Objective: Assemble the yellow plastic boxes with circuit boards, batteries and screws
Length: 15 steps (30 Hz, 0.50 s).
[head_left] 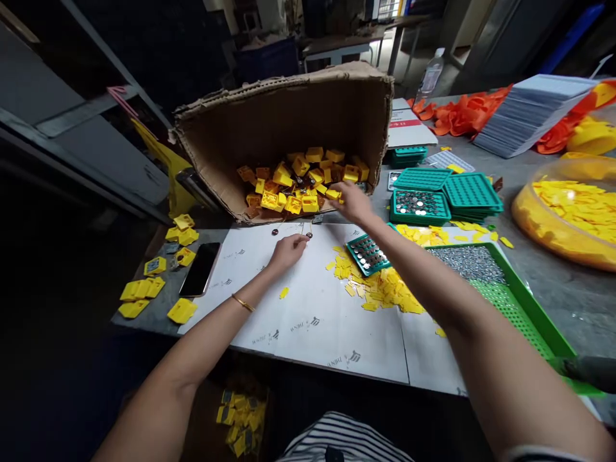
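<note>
Reaching above the white sheet (332, 333) that lines the tabletop (584, 314), the left hand (289, 250) holds its fingertips together at a small dark round part (309, 235); whether they grip it, I cannot tell. Beyond, the right hand (353, 202) is clamped on a yellow casing (333, 194) at the mouth of a cardboard box (283, 115), apparently tipped sideways for easy reach. Bare sheet leaves room toward the near edge; loose yellow tabs (385, 292) and a teal tray (357, 261) crowd rightward.
</note>
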Tool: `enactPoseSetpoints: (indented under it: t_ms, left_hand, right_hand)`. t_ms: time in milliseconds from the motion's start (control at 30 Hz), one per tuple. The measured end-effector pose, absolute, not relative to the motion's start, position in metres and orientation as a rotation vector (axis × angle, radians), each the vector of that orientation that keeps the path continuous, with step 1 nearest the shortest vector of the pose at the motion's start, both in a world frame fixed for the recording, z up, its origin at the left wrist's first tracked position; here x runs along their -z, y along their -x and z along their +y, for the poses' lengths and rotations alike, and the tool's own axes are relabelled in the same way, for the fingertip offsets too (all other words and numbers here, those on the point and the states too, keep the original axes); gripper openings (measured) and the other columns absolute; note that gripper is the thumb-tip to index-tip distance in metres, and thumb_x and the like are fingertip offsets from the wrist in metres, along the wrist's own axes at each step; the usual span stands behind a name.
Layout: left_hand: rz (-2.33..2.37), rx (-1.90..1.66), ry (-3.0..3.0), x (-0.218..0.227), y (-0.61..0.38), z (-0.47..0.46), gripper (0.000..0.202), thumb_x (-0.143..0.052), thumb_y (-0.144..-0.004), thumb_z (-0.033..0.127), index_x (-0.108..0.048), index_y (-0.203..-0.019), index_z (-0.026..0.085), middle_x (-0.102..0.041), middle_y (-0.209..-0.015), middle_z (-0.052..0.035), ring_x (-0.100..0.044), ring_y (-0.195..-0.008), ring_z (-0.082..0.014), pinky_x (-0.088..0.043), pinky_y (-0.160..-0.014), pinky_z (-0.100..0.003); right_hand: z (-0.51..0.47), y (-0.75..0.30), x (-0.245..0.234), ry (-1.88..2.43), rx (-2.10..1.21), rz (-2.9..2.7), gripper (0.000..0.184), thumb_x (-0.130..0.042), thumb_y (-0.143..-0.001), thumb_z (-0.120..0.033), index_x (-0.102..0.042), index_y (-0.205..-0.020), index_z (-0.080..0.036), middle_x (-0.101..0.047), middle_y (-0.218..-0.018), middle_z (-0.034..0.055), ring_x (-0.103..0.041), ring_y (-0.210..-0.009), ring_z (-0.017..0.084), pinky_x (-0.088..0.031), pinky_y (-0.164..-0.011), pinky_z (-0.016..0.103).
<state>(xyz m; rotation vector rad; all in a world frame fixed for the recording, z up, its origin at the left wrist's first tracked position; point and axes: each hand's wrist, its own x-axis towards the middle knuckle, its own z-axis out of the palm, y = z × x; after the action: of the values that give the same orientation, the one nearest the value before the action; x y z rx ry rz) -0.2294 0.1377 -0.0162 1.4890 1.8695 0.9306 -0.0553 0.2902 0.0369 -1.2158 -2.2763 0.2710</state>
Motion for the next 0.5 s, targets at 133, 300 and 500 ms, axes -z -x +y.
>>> enactPoseSetpoints:
  t_ms: [133, 300, 500]
  left_hand:
    - [1.875, -0.97, -1.348, 0.02, 0.243, 0.101, 0.026, -0.054, -0.081, 0.029, -0.072, -0.097, 0.019, -0.075, -0.101, -0.0056, -0.067, -0.096, -0.0195, -0.05, -0.09, -0.032]
    - [1.796, -1.039, -1.154, 0.013, 0.245, 0.059, 0.029, -0.059, -0.08, 0.035, -0.071, -0.098, 0.017, -0.073, -0.106, -0.0075, -0.065, -0.101, -0.0198, -0.047, -0.095, -0.032]
    - [1.551, -1.141, -0.886, 0.003, 0.22, 0.029, 0.034, -0.057, -0.083, 0.042, -0.066, -0.104, 0.016, -0.071, -0.111, -0.0117, -0.067, -0.103, -0.0219, -0.053, -0.085, -0.034]
  right_hand:
    - [0.279, 0.112, -0.009, 1.146, -0.271, -2.438, 0.059, -0.067, -0.076, -0.018, -0.05, -0.132, -0.016, -0.052, -0.132, 0.0175, -0.049, -0.115, 0.035, -0.037, -0.094, 0.046]
    - [0.282, 0.125, 0.002, 1.181, -0.305, -2.461, 0.05, -0.054, -0.084, -0.019, -0.043, -0.132, -0.012, -0.047, -0.137, 0.0208, -0.04, -0.124, 0.037, -0.027, -0.103, 0.053]
    - [0.247, 0.116, -0.013, 1.264, -0.478, -2.341, 0.05, -0.06, -0.084, -0.046, -0.051, -0.121, -0.013, -0.06, -0.119, 0.0186, -0.053, -0.108, 0.035, -0.044, -0.088, 0.047]
